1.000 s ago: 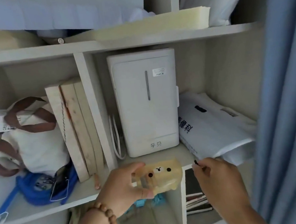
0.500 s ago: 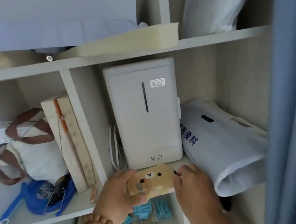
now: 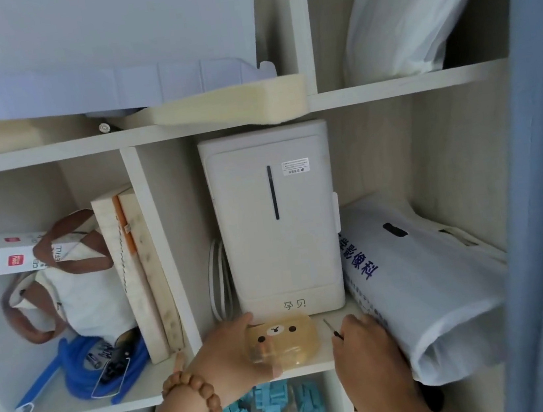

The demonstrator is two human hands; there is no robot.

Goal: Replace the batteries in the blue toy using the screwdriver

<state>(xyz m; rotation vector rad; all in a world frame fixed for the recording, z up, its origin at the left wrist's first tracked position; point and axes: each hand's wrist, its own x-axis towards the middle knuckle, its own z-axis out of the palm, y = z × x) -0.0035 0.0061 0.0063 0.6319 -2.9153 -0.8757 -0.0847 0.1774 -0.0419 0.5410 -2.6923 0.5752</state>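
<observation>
While the left hand (image 3: 227, 353) grips a yellowish box (image 3: 281, 343) with a bear face on it, the box rests on the shelf (image 3: 143, 400), just in front of the white appliance (image 3: 275, 222). The thumb lies over the box's top edge and the other fingers go under its near side. The right hand (image 3: 365, 349) is closed around a thin screwdriver (image 3: 331, 327); its metal tip points up and to the left, near the right edge of the box but not touching it. This hand is just beside a white bag (image 3: 421, 282) that lies on the same shelf. A bead bracelet (image 3: 198, 395) is on the left wrist. Left of the divider stand two boards (image 3: 141, 278), a tote (image 3: 77, 286) and a blue cord (image 3: 78, 373). Below the shelf, small blue pieces (image 3: 272, 404) are in a clear bag. I cannot see a blue toy clearly.
</observation>
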